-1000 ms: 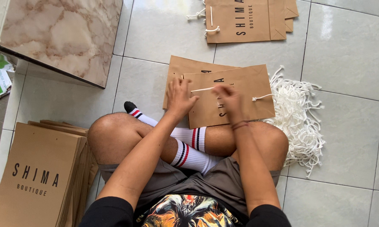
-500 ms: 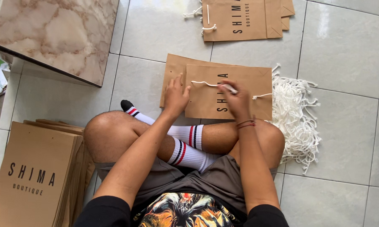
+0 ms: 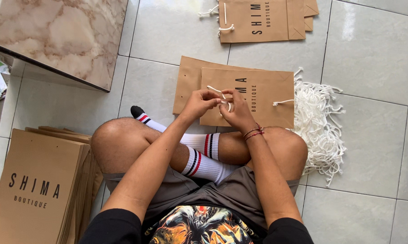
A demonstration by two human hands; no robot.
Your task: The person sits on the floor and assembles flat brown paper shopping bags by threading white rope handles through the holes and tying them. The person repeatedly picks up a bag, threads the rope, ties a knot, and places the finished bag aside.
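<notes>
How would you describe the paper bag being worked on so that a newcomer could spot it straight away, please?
Start at the person's crossed legs in striped white socks on the tiled floor. Just beyond the knees lies a flat brown paper bag, beside a heap of white cords. Unlike the other bags, both hands, left hand and right hand, work a cord over it.

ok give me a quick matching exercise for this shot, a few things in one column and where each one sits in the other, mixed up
Things:
1. white cord
2. pile of white cords
3. stack of brown paper bags
4. marble slab

Places:
A. lower left, beside the person's knee
B. on the floor right of the flat bag
C. upper left
D. between the left hand and right hand

Pairs: 1-D, 2-B, 3-A, 4-C
</notes>
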